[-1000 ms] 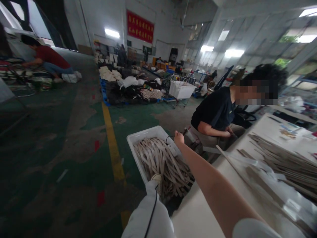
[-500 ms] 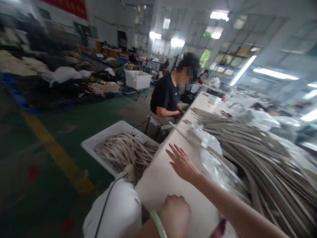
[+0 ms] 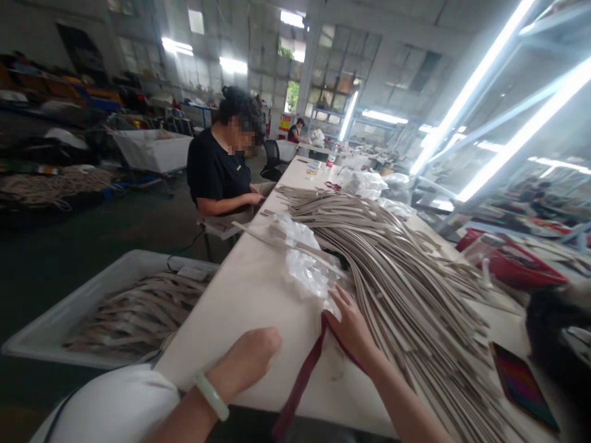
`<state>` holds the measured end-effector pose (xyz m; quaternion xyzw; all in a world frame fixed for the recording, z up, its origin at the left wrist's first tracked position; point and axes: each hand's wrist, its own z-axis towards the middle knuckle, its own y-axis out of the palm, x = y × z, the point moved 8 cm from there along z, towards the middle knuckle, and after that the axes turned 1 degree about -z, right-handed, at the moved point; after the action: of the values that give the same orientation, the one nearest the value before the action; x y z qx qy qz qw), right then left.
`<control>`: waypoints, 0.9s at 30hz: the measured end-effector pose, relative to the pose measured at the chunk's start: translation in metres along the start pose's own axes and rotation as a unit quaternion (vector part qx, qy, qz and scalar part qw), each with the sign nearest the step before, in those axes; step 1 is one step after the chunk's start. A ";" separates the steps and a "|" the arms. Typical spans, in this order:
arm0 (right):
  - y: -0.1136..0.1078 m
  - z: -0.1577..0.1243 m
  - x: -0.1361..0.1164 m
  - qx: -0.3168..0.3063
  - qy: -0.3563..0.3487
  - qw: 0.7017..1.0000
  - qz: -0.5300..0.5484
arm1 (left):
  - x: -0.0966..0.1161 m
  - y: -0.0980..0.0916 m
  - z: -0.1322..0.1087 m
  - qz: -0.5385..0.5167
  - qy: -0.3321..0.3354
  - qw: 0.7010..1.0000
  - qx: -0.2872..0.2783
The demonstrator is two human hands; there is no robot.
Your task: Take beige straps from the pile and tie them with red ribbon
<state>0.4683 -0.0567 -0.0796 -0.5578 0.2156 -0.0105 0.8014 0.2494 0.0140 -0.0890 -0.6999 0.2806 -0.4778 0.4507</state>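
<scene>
**At the desk [image 3: 258, 307], the right hand [image 3: 351, 326] is meeting a maroon strap [image 3: 300, 381]**

The right hand's fingers are spreading at the strap's upper end (whether they are gripping it, I cannot tell). The strap's long axis is running downward from there, toward the person, and its lower end is trailing off the near edge of the desk. The left hand [image 3: 244, 360], wearing a pale green bangle [image 3: 211, 397], is curling closed above the desk and holding nothing visible. Crumpled white plastic [image 3: 307, 264] is lying just beyond, against a fanned heap of long beige strips [image 3: 406, 295], apparently spread so single strips can be reached. A white tub [image 3: 92, 295] of similar strips is sitting within reach beside the desk, while a seated co-worker [image 3: 217, 166] is working farther along.
</scene>
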 end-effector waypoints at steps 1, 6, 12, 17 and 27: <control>0.001 0.011 -0.008 0.000 -0.002 1.000 -0.005 | 0.002 -0.004 0.001 0.004 0.000 1.000 0.006; -0.014 0.040 -0.034 0.035 -0.004 0.999 -0.010 | -0.007 -0.008 -0.004 0.011 0.006 0.999 0.030; -0.010 0.019 -0.060 0.056 -0.020 0.998 -0.038 | -0.042 -0.009 0.007 -0.059 0.100 0.967 0.225; 0.012 -0.001 -0.071 0.061 -0.036 0.997 -0.044 | -0.037 -0.013 0.023 -0.086 0.146 0.954 0.248; 0.004 -0.025 -0.057 0.069 -0.064 0.995 -0.027 | 0.008 -0.006 0.083 -0.085 0.192 0.940 0.269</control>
<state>0.4071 -0.0630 -0.0710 -0.5066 0.1474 -0.0108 0.8494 0.3290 0.0403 -0.0913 -0.4686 0.1625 -0.6976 0.5171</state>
